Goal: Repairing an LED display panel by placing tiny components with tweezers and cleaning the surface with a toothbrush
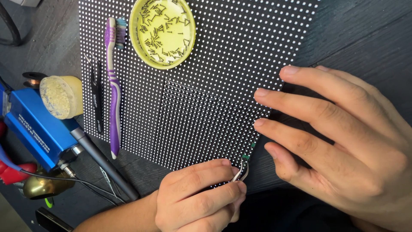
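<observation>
A black panel (214, 86) studded with rows of white dots lies on the dark table. My left hand (197, 197) sits at the panel's near edge, pinching metal tweezers (243, 169) whose tips touch a small green part (246, 157) at the panel's lower right corner. A second green bit (253, 145) sits just above it on the edge. My right hand (339, 141) rests flat with fingers spread, fingertips pressing the panel's right edge.
A yellow lid (162, 32) full of small metal pins and a purple toothbrush (112, 86) lie on the panel beside black tweezers (97, 96). To the left stand a blue device (36, 129), a pale sponge pot (62, 96), a brass dish (40, 187) and red handles (15, 172).
</observation>
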